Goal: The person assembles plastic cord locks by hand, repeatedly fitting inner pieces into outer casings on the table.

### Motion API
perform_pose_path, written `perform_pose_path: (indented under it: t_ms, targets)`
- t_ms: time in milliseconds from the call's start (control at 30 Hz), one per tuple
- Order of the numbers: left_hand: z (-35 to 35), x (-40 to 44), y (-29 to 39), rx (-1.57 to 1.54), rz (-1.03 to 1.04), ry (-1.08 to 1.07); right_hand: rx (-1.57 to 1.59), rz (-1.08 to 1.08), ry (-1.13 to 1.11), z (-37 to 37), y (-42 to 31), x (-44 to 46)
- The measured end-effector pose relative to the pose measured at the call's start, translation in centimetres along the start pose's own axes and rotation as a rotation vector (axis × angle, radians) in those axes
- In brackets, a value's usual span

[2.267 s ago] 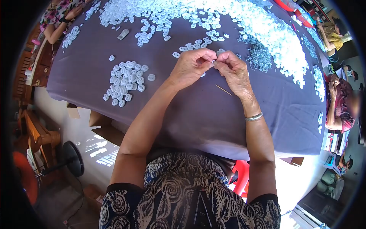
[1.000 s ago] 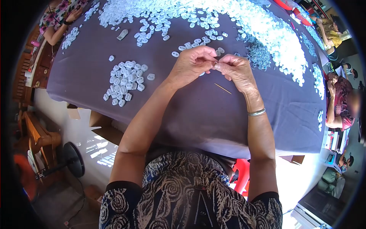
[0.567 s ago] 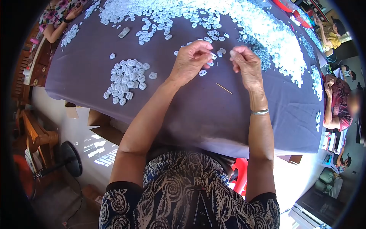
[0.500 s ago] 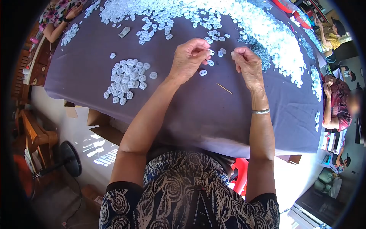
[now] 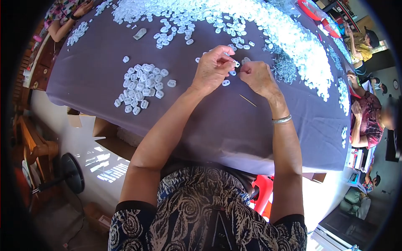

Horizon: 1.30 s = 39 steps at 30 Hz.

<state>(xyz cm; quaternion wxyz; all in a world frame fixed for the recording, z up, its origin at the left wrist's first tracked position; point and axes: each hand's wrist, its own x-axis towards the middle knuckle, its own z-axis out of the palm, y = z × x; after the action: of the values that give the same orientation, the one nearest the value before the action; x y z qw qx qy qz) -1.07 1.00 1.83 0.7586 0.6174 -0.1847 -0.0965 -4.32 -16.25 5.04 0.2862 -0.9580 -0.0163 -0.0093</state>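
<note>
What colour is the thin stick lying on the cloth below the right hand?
The thin stick is light tan, seen best in the head view.

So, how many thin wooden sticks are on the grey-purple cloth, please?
1 in view: the thin wooden stick lies on the cloth, below the right hand in the picture. White plastic pieces may hide more.

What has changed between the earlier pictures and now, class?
The right hand let go and parted from the left hand, then came back partway, leftward and lower in view. The left hand still holds a white piece. Whether the right holds anything is hidden. The stick and pile stayed.
</note>
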Motion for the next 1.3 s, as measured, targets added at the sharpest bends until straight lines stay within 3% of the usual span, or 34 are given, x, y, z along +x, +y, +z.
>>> perform_pose_path:
  t_ms: [100,200,300,400,600,800,1000,1300]
  targets:
    - [0.0,0.0,-0.1,-0.045,-0.002,-0.001,0.127,0.033,0.042,0.0,0.2,-0.1]
    - [-0.1,0.0,0.0,-0.043,-0.016,0.002,0.631,0.141,0.07,0.5,1.5,-0.4]
    - [0.2,0.0,0.1,-0.03,-0.022,-0.008,0.808,0.06,0.087,1.1,1.5,-0.8]
    - [0.3,-0.2,0.2,-0.033,-0.03,-0.001,0.774,-0.035,0.117,1.6,2.0,-0.9]
    - [0.5,-0.1,0.1,-0.008,-0.042,-0.021,0.954,0.008,0.095,1.2,2.0,-1.3]
    - [0.6,-0.5,-0.3,-0.021,-0.06,-0.054,0.915,-0.085,0.067,1.4,1.8,-1.5]
    - [1.1,-0.6,-0.6,-0.001,-0.06,-0.067,0.976,0.022,0.153,1.2,1.8,-1.6]
    - [1.5,-0.7,-0.7,0.021,-0.04,-0.075,1.035,0.047,0.111,1.5,2.1,-1.5]
